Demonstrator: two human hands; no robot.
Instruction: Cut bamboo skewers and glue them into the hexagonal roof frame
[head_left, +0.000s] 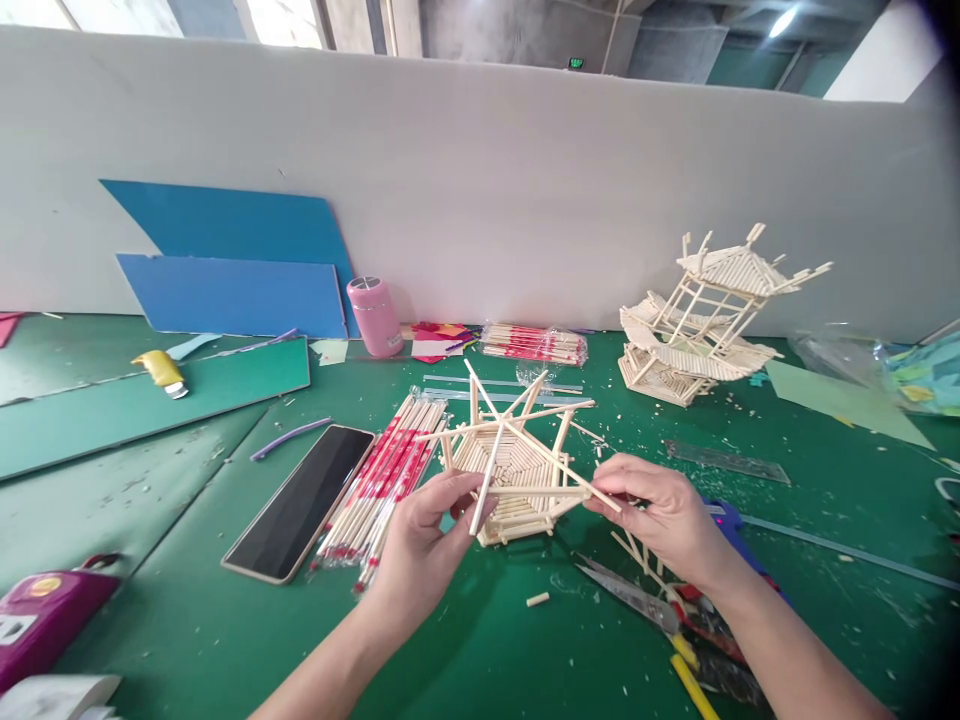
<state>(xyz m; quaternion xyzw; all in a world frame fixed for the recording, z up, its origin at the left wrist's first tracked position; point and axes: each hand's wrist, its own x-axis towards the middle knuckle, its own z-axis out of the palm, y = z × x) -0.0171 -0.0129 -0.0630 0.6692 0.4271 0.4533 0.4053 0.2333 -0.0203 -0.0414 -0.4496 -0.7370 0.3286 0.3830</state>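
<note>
Stick frame [514,470] is gripped between left hand [427,535] and right hand [664,515].

We've got both forearms coming in from the bottom edge, bare, angled inward & up toward centre. L hand [426,530]: wrist bent slightly, palm turned toward us, fingers curled, thumb & index tips pinched together at the top. R hand [660,515]: back of hand up, knuckles toward the camera, fingers bent down and in, thumb & index tips closed in a pinch pointing left. Hands are near each other, not touching, approx. level.
</note>
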